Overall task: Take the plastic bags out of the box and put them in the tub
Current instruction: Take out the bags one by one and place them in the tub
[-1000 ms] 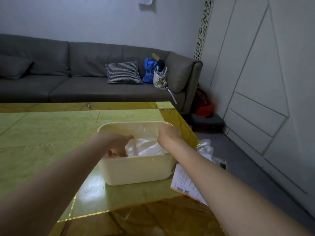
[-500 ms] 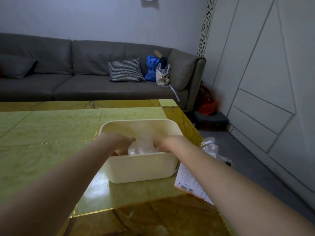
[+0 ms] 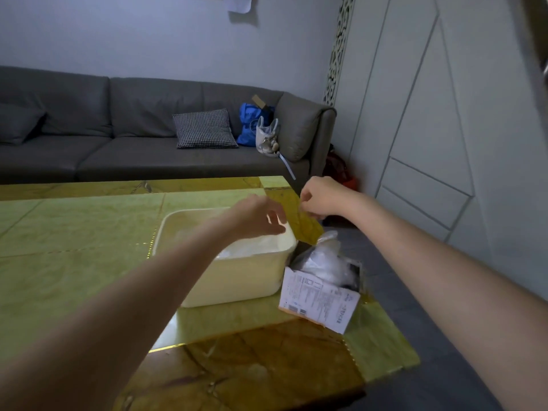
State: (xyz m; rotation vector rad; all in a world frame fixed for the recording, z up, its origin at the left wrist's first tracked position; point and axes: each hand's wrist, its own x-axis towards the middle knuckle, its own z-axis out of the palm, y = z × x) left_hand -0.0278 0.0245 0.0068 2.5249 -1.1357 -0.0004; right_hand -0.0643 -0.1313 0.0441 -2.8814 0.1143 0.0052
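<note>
Both hands hover empty: left hand spread over the cream plastic tub, right hand loosely curled. Crinkly clear plastic bags fill the labelled cardboard box (light, slippery; pinch a bunched fold).

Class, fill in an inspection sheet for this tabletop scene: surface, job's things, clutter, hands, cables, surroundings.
Surface: glossy green-gold table.
Job's things: cream tub holds plastic bags; open box at the table's right edge, more bags inside.
Clutter: nothing seen.
Hands: left hand open above tub; right hand raised, fingers curled, contents unclear.
Cables: nothing seen.
Surroundings: grey sofa, checked cushion, blue bag, white panelled wall.
</note>
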